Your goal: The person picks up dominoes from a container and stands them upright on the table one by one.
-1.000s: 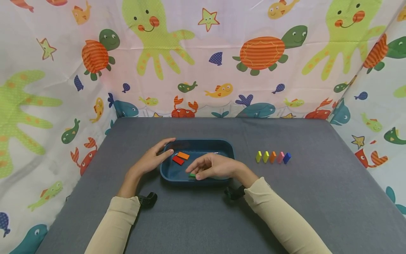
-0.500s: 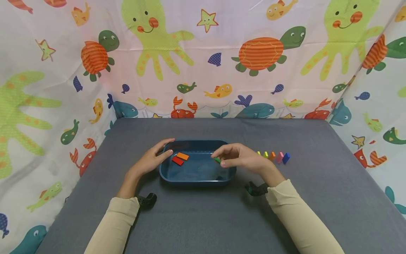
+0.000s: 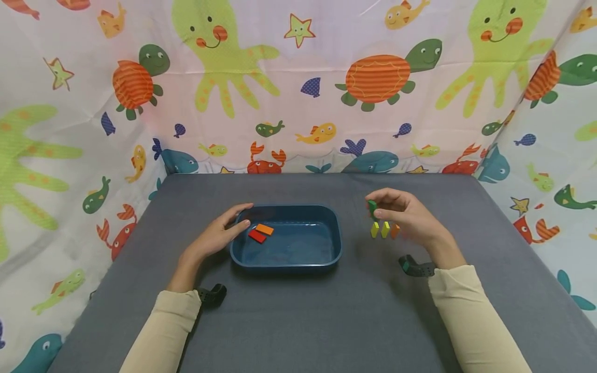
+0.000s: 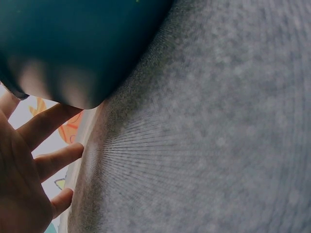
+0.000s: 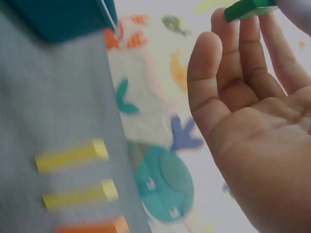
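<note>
My right hand pinches a green domino between thumb and fingertips, raised over the left end of a row of standing dominoes. In that row I see a yellow domino, a second yellow domino and an orange domino; the hand covers the rest. The right wrist view shows the green domino at its top edge. With fingers fairly straight, my left hand rests against the left end of a dark blue tray, its thumb over the rim.
Inside the tray, at its left side, lie a red domino and an orange domino, both flat. Grey cloth covers the table. A curtain printed with sea animals borders it at the back and sides.
The right hand has lifted the green domino out of the tray and carried it right, to above the row's left end. My left hand stays at the tray.
</note>
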{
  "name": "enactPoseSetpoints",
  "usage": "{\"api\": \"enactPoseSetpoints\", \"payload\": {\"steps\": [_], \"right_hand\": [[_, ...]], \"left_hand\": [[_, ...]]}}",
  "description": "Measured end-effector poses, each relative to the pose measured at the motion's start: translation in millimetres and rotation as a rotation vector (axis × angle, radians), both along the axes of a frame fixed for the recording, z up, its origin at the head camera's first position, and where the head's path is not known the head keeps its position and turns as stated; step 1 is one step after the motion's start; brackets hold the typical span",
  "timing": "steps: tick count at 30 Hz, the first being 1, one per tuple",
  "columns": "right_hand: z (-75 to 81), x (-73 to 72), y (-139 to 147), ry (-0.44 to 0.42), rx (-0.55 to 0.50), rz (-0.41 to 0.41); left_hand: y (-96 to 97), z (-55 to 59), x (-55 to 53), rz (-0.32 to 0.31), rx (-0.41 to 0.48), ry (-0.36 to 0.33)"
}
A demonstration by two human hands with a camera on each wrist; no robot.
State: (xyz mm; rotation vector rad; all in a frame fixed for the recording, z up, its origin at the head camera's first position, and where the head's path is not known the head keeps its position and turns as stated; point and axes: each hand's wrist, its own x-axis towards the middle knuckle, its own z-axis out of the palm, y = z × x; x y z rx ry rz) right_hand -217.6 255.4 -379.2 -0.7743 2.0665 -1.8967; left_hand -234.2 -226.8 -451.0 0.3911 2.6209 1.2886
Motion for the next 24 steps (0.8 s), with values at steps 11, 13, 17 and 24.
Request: {"api": "enactPoseSetpoints", "payload": {"steps": [11, 13, 17, 24], "right_hand": [[-10.0, 4.3, 72, -0.009, 0.012, -0.257], [-14.4, 6.6, 83, -0.019, 0.021, -0.310], [-26.9, 9.8, 106, -0.034, 0.011, -0.337], [-50.6, 10.5, 132, -0.090, 0.061, -0.362]], "left_hand": [[1.8, 0.8, 0.6, -0.001, 0.008, -0.013], [2.2, 1.4, 0.5, -0.004, 0.008, -0.012], [2.5, 2.2, 0.2, -0.003, 0.013, -0.010], [2.4, 2.1, 0.0, -0.007, 0.033, -0.015]]}}
